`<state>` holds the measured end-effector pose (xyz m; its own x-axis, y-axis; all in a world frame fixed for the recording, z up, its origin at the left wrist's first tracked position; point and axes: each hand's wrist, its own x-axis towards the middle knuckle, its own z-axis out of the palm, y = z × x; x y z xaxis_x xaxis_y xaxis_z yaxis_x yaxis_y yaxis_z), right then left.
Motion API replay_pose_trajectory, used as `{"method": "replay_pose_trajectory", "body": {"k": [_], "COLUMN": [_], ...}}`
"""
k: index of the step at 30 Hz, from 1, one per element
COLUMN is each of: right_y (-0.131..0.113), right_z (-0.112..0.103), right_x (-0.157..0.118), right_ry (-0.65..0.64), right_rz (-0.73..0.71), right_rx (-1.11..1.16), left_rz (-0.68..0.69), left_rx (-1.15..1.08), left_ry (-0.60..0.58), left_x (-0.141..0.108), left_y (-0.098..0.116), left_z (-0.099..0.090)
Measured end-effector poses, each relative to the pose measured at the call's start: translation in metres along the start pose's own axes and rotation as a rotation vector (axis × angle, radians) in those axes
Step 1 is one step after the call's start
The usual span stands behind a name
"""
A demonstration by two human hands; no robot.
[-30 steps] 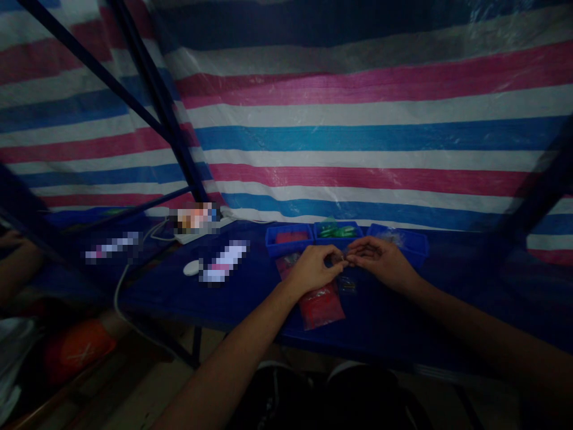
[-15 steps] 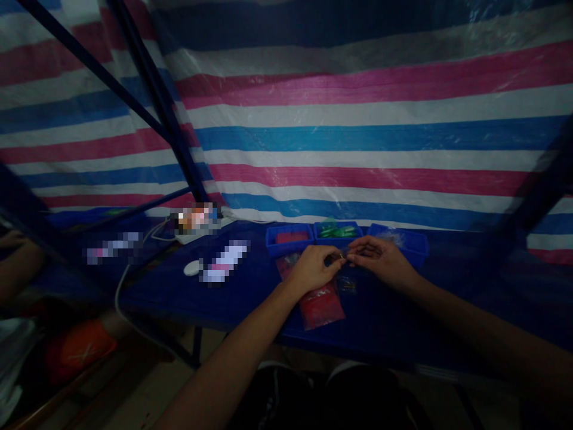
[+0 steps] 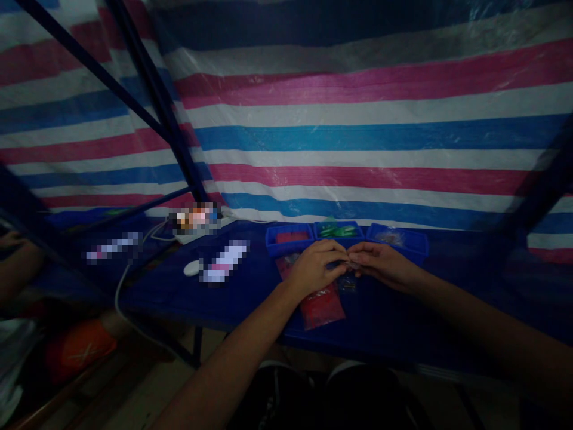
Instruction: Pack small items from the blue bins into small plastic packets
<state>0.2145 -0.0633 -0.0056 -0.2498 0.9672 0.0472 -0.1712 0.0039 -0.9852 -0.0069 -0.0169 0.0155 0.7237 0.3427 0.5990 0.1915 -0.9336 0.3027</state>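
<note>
My left hand (image 3: 317,269) and my right hand (image 3: 385,263) meet fingertip to fingertip over the blue table. Both have their fingers closed on something small and clear that I cannot make out. Under my left hand lie red plastic bags (image 3: 323,307). A small clear bag (image 3: 347,284) with thin brownish pieces rests just below the fingertips. Behind the hands stand three blue trays: one with red packets (image 3: 290,237), one with green packets (image 3: 339,230), and a right one (image 3: 416,241) with clear bags (image 3: 392,237).
To the left on the table (image 3: 170,301) are a round white object (image 3: 192,268), a blurred-out phone-like item (image 3: 226,261) and a white power strip (image 3: 206,230) with a cable. Another person's arm (image 3: 18,266) shows at far left. Dark metal bars frame the striped sheet.
The fingertips of both hands have come together, and my right hand has moved slightly down. The right tray with its clear bags shows more fully.
</note>
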Motion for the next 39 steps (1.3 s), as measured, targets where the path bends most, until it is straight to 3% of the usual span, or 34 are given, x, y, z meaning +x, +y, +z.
{"method": "replay_pose_trajectory", "body": {"k": [7,12,20,30,34,36,39], "right_y": [-0.001,-0.003,-0.007,-0.001,-0.002,-0.003,-0.002], "right_z": [-0.008,-0.01,-0.007,-0.018,-0.014,-0.008,0.001], "right_x": [0.003,0.001,0.001,0.011,0.01,0.007,0.002], "right_ry": [0.079,0.018,0.033,0.357,0.465,0.482,0.406], "right_rz": [0.049,0.109,0.035,-0.163,-0.339,-0.412,-0.447], "right_rx": [0.06,0.042,0.026,0.017,-0.188,-0.308,-0.4], "left_rz": [-0.008,0.006,-0.094,-0.246,-0.225,-0.211,-0.192], "left_rx": [-0.058,-0.054,-0.091,0.005,-0.035,-0.07,-0.121], "left_ry": [0.081,0.078,0.14,0.217,0.131,0.075,0.02], "left_x": [0.0,-0.002,0.0,0.002,0.002,0.002,0.002], "left_y": [-0.003,-0.006,0.001,0.0,0.003,0.004,0.007], "left_z": [0.003,0.004,0.001,-0.002,-0.001,0.0,0.001]}}
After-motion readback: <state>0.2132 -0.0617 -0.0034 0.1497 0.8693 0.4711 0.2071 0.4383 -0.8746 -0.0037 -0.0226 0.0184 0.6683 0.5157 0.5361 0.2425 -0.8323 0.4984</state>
